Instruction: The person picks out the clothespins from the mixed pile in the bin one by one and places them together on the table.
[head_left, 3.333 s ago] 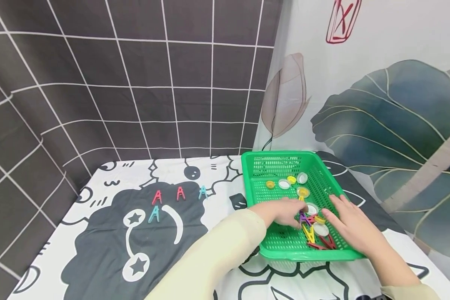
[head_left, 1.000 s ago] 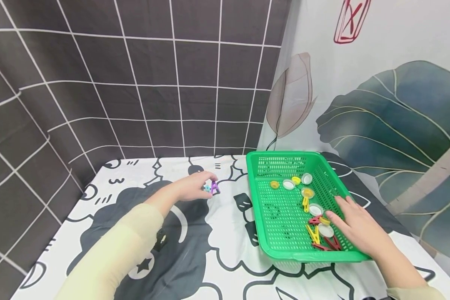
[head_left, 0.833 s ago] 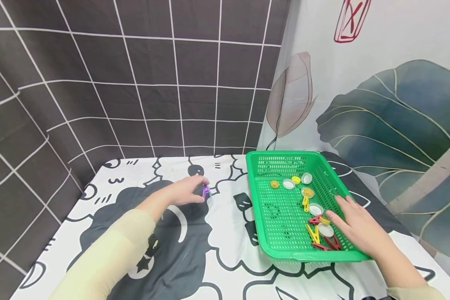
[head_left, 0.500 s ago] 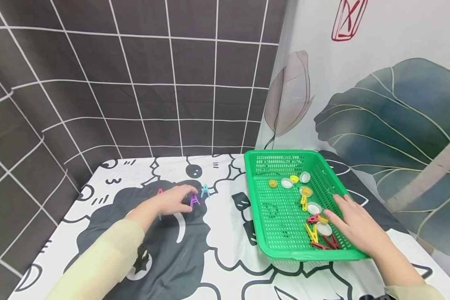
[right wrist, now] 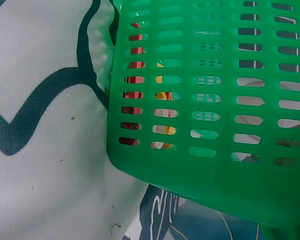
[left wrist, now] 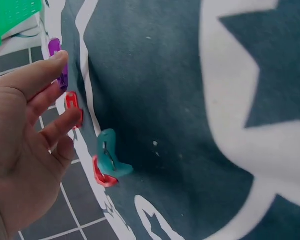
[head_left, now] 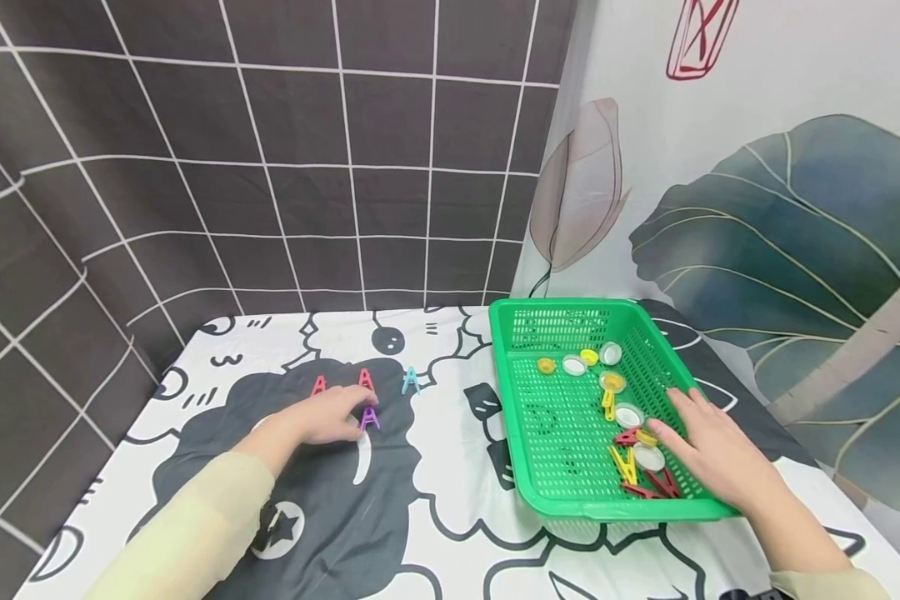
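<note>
My left hand (head_left: 324, 417) pinches a purple clothespin (head_left: 371, 420) between thumb and fingers, low over the dark patch of the tablecloth; the left wrist view shows this purple clothespin (left wrist: 55, 47) at the thumb tip. Just beyond the hand stand two red clothespins, one red clothespin (head_left: 365, 379) farther right than the other. A light blue clothespin (head_left: 410, 381) is to their right. The left wrist view also shows a teal clothespin (left wrist: 109, 156), which my hand hides in the head view. My right hand (head_left: 708, 450) rests with extended fingers over the right wall of a green basket (head_left: 504, 400).
Inside the basket lie white bottle caps (head_left: 629, 416), yellow caps (head_left: 588, 357), yellow clothespins (head_left: 623, 465) and red clothespins (head_left: 666, 483), mostly on its right side. A dark tiled-pattern curtain (head_left: 285, 200) hangs behind the table. The right wrist view shows mainly the basket's slotted wall (right wrist: 185, 165).
My left hand has carried the purple clothespin out of the basket, leftward past the light blue one, to a place in front of the right red one. The right hand stays at the basket.
</note>
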The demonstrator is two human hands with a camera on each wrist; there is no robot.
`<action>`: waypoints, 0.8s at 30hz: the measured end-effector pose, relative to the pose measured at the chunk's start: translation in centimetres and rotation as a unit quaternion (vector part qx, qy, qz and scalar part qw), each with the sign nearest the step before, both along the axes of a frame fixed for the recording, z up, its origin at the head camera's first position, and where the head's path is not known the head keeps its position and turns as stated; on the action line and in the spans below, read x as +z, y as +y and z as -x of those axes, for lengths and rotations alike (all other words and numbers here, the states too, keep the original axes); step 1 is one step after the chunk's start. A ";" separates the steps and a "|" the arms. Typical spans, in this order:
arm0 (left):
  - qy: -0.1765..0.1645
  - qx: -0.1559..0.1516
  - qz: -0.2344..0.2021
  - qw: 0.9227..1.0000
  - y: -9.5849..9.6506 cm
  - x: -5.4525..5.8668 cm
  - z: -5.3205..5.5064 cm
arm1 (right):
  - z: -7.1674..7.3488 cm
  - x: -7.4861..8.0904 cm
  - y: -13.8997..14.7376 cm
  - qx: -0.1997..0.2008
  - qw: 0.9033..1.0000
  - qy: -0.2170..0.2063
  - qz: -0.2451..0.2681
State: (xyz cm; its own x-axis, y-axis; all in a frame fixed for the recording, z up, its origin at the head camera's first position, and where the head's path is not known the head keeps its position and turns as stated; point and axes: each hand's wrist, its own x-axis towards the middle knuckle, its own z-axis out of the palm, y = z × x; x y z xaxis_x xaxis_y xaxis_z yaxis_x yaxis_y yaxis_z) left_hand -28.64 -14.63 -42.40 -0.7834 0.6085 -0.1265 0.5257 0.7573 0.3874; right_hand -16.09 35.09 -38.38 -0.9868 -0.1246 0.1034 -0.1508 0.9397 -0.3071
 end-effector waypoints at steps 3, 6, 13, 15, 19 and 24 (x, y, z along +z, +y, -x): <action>0.000 0.000 0.007 1.000 -0.3 -0.2 -0.1 | 0.0 -0.1 0.1 -0.001 1.000 0.001 -0.001; -0.003 0.003 0.015 1.000 -0.6 -0.5 -0.1 | -0.1 -0.2 0.1 -0.001 1.000 0.001 -0.002; 0.004 0.000 0.014 1.000 -0.8 -0.9 -0.2 | -0.1 -0.3 0.2 -0.003 1.000 0.002 -0.003; 0.007 0.000 0.013 1.000 -0.8 -0.8 -0.2 | -0.1 -0.2 0.2 -0.002 1.000 0.003 -0.003; 0.007 -0.001 0.012 1.000 -0.6 -0.7 -0.3 | -0.1 -0.1 0.0 -0.002 1.000 0.002 -0.002; 0.008 -0.004 0.009 1.000 -0.5 -0.6 -0.3 | -0.1 0.2 -0.2 -0.004 1.000 0.001 -0.003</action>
State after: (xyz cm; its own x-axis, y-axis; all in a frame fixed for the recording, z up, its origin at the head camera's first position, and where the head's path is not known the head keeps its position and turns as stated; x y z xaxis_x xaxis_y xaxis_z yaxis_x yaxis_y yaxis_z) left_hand -28.34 -15.09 -42.98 -0.7802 0.6127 -0.1258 0.5377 0.7597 0.3656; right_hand -16.00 34.90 -38.22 -0.9874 -0.1181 0.1053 -0.1449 0.9425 -0.3013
